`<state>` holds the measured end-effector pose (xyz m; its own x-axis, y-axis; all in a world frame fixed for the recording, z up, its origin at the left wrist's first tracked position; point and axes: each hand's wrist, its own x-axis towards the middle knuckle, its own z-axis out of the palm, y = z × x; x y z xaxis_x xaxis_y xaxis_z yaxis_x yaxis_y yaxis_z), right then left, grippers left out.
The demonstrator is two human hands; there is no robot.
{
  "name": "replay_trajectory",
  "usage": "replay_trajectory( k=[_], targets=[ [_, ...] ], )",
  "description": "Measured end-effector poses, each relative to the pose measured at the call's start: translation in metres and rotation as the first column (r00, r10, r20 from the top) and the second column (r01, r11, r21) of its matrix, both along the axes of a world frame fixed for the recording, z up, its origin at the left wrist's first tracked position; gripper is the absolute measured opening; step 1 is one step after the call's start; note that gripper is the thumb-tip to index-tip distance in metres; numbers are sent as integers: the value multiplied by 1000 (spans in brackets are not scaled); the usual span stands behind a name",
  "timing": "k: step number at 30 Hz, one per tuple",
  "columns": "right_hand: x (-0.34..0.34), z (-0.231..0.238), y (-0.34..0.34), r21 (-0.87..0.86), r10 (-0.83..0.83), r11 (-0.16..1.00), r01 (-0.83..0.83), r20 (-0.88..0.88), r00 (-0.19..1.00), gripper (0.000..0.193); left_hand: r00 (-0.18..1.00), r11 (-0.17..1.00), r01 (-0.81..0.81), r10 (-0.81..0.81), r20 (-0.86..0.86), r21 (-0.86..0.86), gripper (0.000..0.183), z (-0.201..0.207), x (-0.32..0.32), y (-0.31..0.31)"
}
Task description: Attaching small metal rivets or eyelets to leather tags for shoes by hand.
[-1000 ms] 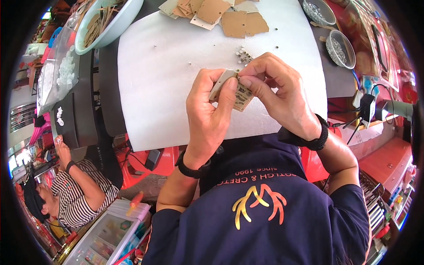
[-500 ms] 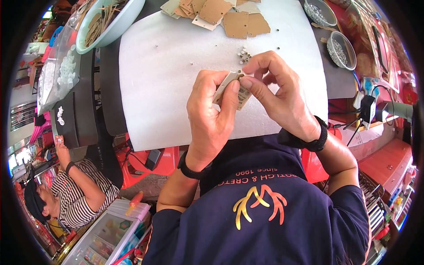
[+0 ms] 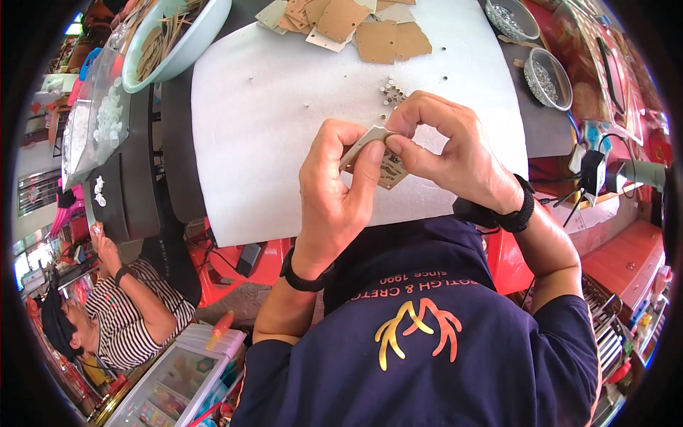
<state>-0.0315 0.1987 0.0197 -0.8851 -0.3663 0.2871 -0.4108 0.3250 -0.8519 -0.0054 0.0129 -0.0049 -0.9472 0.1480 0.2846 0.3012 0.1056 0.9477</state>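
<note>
Over the white sheet, my left hand [image 3: 334, 185] grips a small printed cardboard card [image 3: 391, 173], thumb on its face and fingers behind. The card tilts toward me. My right hand [image 3: 455, 153] pinches the card's upper corner between thumb and forefinger. Whether a small part sits under those fingertips is hidden. Just beyond my hands lies a cluster of small metal pieces [image 3: 391, 91], some with white tops. A heap of square cards [image 3: 393, 40] with corner holes, brown and pale, rests at the sheet's far edge.
The white foam-like sheet [image 3: 249, 156] covers the dark table. Two clear bowls of shiny metal bits [image 3: 546, 82] stand at the right. A pale basin [image 3: 206, 39] of brown strips and a bag of translucent pieces [image 3: 107, 117] are at left. Another person [image 3: 135, 306] sits at lower left.
Both my hands and the card have shifted slightly down, toward me. The right hand's fingers have closed in at the card's corner. The other person's hand has moved slightly.
</note>
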Motion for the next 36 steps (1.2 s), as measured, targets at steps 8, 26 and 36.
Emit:
replay_trajectory(
  k=[8,26,36],
  targets=[
    [2,2,1,-60,39,998,-28,197,980,17,1000,1000,14,-14,1,13,10,2,2,2],
    [9,-9,10,-142,71,990,-7,454,888,30,955,970,-65,-8,296,236,16,3,-4,-10],
    [14,0,6,-161,143,986,-44,680,719,33,912,892,-195,12,409,408,21,10,-4,-13]
  ],
)
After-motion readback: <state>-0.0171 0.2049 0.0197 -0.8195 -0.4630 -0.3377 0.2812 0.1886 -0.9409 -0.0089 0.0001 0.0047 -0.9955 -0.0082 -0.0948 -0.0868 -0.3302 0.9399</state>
